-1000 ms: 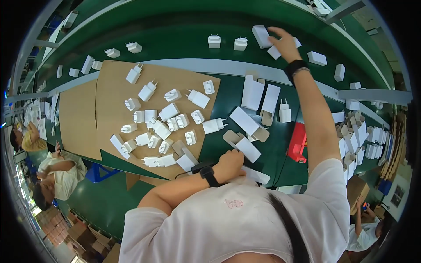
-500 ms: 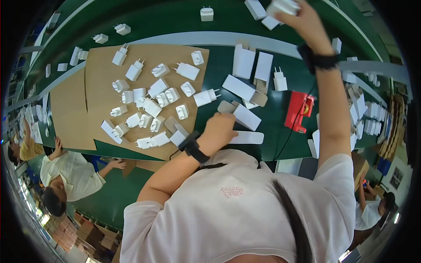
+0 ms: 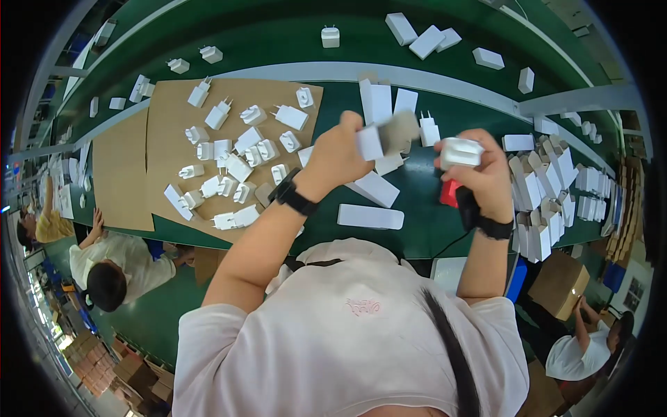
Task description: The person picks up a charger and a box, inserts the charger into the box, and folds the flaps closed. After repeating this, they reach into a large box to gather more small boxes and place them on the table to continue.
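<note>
My left hand (image 3: 335, 154) grips a small white box (image 3: 369, 143), lifted over the table. Its open flaps are blurred by motion and point toward my right hand. My right hand (image 3: 492, 174) has its fingers closed round a white charger plug (image 3: 461, 152), a short way right of the box. Another white charger (image 3: 429, 131) lies between the hands, farther back, with its prongs pointing away. Under the hands are a white box (image 3: 375, 189) and, closer to me, a flat-lying white box (image 3: 370, 216).
Many white chargers lie on a brown cardboard sheet (image 3: 118, 167) at left. A red device (image 3: 450, 193) sits partly hidden behind my right wrist. Rows of open white boxes (image 3: 535, 191) stand at right. A raised shelf edge (image 3: 306, 71) runs along the back. Co-workers sit on both sides.
My right hand has come down from the back shelf toward the middle, holding the charger. My left hand has risen from the near table and now holds an open box.
</note>
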### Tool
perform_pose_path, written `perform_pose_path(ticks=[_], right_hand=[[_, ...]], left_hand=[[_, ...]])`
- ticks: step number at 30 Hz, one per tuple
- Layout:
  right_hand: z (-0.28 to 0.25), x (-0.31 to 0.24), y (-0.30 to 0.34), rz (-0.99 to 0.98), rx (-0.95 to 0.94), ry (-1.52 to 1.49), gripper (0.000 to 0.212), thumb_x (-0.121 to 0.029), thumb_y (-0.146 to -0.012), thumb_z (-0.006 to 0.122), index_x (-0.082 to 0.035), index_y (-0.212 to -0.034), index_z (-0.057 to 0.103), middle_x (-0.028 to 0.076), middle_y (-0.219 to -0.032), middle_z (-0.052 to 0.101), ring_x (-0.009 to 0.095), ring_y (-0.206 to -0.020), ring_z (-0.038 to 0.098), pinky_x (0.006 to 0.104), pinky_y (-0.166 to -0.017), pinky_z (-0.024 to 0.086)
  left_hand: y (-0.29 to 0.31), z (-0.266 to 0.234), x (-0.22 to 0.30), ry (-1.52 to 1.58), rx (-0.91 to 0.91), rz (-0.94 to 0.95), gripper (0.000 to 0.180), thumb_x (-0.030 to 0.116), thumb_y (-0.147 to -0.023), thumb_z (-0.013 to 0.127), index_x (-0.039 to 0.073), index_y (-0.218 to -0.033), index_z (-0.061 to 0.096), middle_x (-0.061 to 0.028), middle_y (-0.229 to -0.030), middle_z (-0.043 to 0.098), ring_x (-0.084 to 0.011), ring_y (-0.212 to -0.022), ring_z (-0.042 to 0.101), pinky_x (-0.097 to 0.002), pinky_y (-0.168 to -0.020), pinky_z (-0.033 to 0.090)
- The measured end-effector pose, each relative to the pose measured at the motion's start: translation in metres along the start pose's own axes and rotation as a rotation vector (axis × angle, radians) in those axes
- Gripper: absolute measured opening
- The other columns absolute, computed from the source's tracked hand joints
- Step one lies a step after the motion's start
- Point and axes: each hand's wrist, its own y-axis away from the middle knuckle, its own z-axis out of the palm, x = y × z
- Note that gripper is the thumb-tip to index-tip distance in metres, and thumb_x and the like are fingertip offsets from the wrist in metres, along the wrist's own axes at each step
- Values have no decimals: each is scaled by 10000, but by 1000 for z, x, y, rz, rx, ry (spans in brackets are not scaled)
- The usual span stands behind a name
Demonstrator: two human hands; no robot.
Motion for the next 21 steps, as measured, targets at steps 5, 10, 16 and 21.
perform_pose_path(ticks=[5,10,16,21], right_hand=[[40,-16,-1,-62,85,83,371,-76,-684,714,-55,-983,496,65,-822,610,66,-609,535,153,-515,399],[46,-7,-16,-270,24,652,392,-117,-677,756,-47,-972,507,29,-741,598,32,-575,491,150,-515,392],[73,18,-26,-321,244,106,238,-14,-729,711,-14,-895,540,59,-846,596,94,-758,572,205,-669,462],[85,27,-26,-358,295,36,234,-21,-716,720,-12,-904,580,55,-876,600,98,-782,558,211,-695,449]], left_hand=[[28,-16,11,4,231,87,660,230,-538,780,64,-1079,442,-144,-825,577,-331,-773,577,-393,-636,474],[34,-15,9,-271,408,349,524,261,-506,794,57,-898,513,-109,-741,527,-302,-682,530,-386,-565,434],[42,-4,19,-98,266,116,621,307,-543,800,-3,-930,425,-182,-771,552,-346,-698,557,-411,-566,455],[43,-9,18,-91,297,95,565,266,-584,759,6,-957,423,-172,-725,565,-351,-650,572,-397,-552,469]])
